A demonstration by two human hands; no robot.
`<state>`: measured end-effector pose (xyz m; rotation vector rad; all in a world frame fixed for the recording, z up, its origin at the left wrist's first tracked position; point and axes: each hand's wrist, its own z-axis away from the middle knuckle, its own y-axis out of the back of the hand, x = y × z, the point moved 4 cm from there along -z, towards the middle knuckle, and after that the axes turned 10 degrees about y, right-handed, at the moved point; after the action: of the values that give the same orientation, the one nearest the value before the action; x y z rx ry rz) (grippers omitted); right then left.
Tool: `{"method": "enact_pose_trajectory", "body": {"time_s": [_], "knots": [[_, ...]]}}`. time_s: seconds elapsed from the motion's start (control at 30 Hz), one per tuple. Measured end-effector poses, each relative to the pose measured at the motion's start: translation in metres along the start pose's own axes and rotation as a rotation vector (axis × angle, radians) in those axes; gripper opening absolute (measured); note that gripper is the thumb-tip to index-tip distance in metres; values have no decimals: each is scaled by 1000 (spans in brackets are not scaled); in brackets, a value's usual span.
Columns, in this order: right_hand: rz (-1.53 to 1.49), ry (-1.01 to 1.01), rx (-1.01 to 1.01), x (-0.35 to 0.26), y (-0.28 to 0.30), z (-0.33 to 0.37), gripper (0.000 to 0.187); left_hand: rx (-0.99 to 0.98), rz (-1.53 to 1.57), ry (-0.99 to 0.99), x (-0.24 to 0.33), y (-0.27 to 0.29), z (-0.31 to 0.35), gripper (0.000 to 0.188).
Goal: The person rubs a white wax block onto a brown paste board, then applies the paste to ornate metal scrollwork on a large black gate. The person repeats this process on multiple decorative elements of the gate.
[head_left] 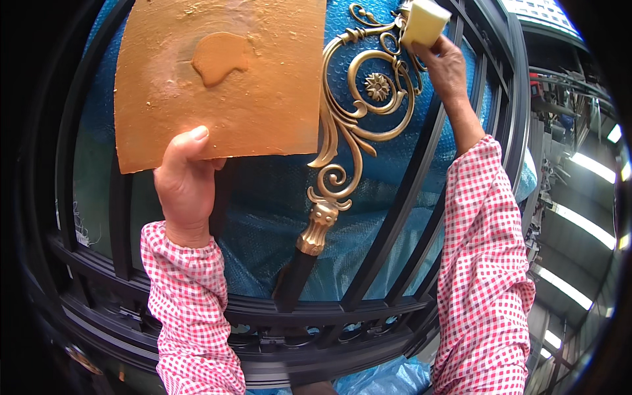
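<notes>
Your left hand grips an orange-smeared board by its lower edge | your right hand pinches a pale yellow sponge at the gold scroll's top | scroll: between black bars

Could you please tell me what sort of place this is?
Probably a workshop or factory hall. Strip lights show at the right, blue plastic lies behind a dark metal frame with gold scrollwork, and the left hand holds a board coated in orange-brown.
</notes>
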<state>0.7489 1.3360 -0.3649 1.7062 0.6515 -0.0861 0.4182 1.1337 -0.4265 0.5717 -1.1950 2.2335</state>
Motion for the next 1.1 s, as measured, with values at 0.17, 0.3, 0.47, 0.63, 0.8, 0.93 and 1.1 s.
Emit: {"method": "enact_pose_trajectory", "body": {"time_s": [0.17,0.3,0.47,0.63,0.8,0.93,1.1], "knots": [[-36,-83,77,9,23,30,33,-67,-7,2,1,-1,-1,17],[138,-35,-45,-4,15,37,34,-72,-37,-13,1,1,-3,17],[84,-61,6,-2,24,53,32,-73,-9,-21,1,1,-4,18],[72,-119,-2,-13,32,67,30,-41,1,-35,2,-3,-2,15],[39,-157,-18,-13,24,76,30,-61,29,-53,3,-7,-4,18],[-113,-134,-13,-36,22,91,33,-109,66,-82,6,5,-7,18],[-168,-221,-57,-34,16,88,36,-90,67,-59,15,-5,13,17]]}}
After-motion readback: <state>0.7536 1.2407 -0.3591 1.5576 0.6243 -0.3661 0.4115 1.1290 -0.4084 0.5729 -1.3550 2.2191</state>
